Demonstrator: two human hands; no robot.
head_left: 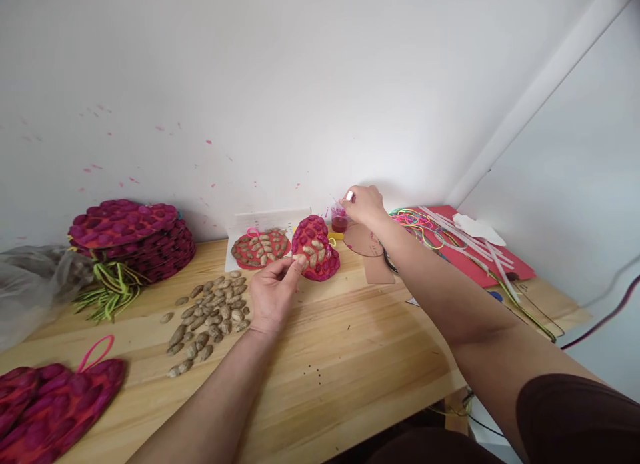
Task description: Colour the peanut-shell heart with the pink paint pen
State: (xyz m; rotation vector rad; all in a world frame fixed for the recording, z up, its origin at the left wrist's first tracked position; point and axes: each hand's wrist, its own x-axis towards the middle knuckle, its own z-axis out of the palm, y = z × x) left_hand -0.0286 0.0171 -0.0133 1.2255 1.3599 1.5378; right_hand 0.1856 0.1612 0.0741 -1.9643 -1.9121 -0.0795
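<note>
My left hand (274,291) pinches the lower left edge of a red craft piece (325,265), which seems to tilt towards me. Glossy purple-painted peanuts line its rim, and several unpainted ones sit in its middle. My right hand (367,204) is closed over a small clear cup of dark pink paint (339,223). A small white-ended object (350,196) shows between its fingers; the rest of it is hidden. Just left of the held piece lies a red oval (263,249) with bare peanuts in a leaf pattern and a pink loop.
Loose peanuts (215,314) spread over the wooden table (320,411). Stacked purple peanut pieces (130,241), green strings (113,291) and a clear plastic bag (35,284) stand left, with more painted pieces (65,404) in front. Right are coloured cords (417,223), white sticks (470,241) and red sheet (520,267).
</note>
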